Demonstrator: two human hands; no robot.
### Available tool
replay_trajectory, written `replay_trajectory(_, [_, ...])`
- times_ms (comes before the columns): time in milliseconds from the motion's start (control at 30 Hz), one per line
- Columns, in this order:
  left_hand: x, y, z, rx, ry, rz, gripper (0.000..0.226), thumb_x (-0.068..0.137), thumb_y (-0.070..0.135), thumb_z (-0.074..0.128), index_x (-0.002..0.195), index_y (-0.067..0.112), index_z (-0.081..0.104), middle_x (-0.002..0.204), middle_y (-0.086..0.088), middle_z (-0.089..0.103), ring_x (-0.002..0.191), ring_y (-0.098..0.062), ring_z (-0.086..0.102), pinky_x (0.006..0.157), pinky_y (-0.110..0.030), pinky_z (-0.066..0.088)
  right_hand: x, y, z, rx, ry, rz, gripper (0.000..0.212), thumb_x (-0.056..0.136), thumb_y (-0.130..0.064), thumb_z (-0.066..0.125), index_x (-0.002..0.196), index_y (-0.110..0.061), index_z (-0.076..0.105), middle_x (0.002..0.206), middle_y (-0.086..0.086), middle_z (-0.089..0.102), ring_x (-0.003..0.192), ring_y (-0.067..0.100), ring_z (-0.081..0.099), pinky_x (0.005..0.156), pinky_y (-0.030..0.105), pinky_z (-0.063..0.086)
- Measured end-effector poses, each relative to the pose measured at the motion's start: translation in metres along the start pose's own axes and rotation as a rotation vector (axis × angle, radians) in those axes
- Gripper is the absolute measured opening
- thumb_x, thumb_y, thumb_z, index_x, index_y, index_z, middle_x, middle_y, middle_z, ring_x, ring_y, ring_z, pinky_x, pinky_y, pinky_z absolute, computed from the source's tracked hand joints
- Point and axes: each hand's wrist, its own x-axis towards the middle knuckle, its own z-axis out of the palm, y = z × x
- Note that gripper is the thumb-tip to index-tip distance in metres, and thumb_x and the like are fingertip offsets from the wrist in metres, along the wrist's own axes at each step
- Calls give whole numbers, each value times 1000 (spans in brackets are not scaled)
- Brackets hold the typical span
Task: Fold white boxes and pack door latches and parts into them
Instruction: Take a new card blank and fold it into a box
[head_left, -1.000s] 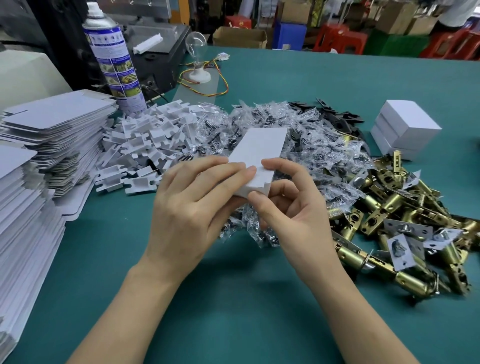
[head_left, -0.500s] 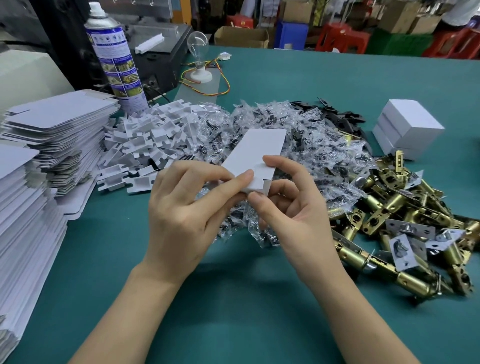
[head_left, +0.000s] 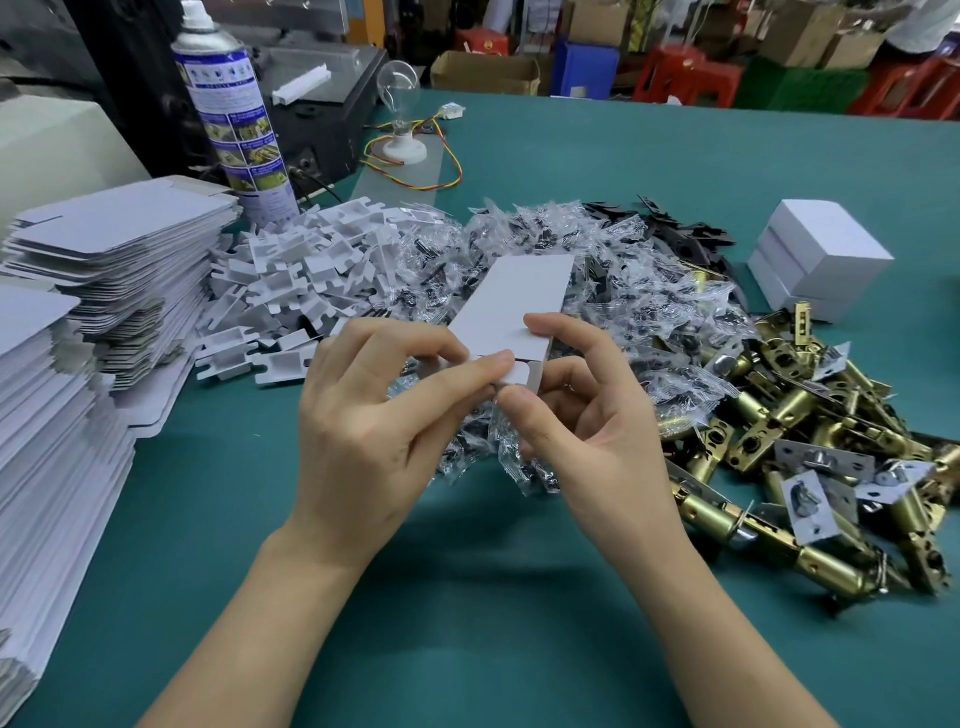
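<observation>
- White box (head_left: 511, 306), long and narrow, was held up between both my hands above the green table (head_left: 467, 597). Its far end pointed away from me over the heap of clear parts bags (head_left: 649, 312).
- My left hand (head_left: 374, 431) had its fingers curled, with thumb and forefinger pinching the small end flap (head_left: 519, 374) at the box's near end.
- My right hand (head_left: 587, 415) gripped that same end from the other side, forefinger lying on the top face and thumb just beneath the flap, close to my left thumb.
- Brass door latches (head_left: 810, 431) lay piled just to the right of my right hand.
- Beyond the latches, well off to the right of that hand, folded white boxes (head_left: 826, 254) sat stacked.
- White plastic inserts (head_left: 291, 275) were heaped just beyond my left hand.
- Flat box blanks (head_left: 114, 244) were stacked to the left of my left hand.
- A spray can (head_left: 234, 119) stood upright beyond the blanks, and a light bulb (head_left: 399, 83) stood further off to its right.
</observation>
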Motion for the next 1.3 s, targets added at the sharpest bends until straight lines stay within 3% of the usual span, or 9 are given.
replay_trajectory(233, [-1,1,0,-8,21,-38,13,97,21,78,108,18,83,96,-2,73,87,-26,62,75,-47,48,1,1,-1,-33,17,-9,36,90,-41,70,125,-38,62,85,13,59,63,18,59,62,35,53])
replay_trajectory(500, [-1,2,1,-23,25,-43,11,96,18,79,106,15,83,89,-2,72,85,-22,58,78,-31,47,1,2,0,-34,36,-24,35,90,-41,72,124,-42,62,86,12,60,66,22,59,64,35,52])
replay_trajectory(700, [0,3,0,-29,20,-54,12,96,18,78,107,16,82,92,-3,71,90,-19,58,86,-24,44,1,2,0,-67,36,-11,36,91,-41,71,126,-41,61,87,15,57,66,31,59,64,49,53])
replay_trajectory(833, [0,3,-1,-31,-6,-52,12,97,19,78,108,17,82,94,-3,71,90,-22,58,84,-28,45,1,1,0,-86,32,-8,35,91,-42,69,126,-41,61,86,12,56,68,42,55,61,58,50])
replay_trajectory(1067, [1,2,-2,-36,-41,-57,15,98,18,76,112,19,82,94,-4,68,91,-24,57,84,-27,44,1,1,-1,-85,17,-11,37,91,-44,68,126,-42,59,85,-4,62,66,17,63,63,34,54])
replay_trajectory(1300, [0,1,-2,-33,-38,-52,16,98,17,76,113,20,81,92,-3,67,92,-17,50,86,-23,41,0,2,-1,-88,14,-20,35,92,-43,68,126,-44,58,86,-6,61,66,15,63,63,30,52])
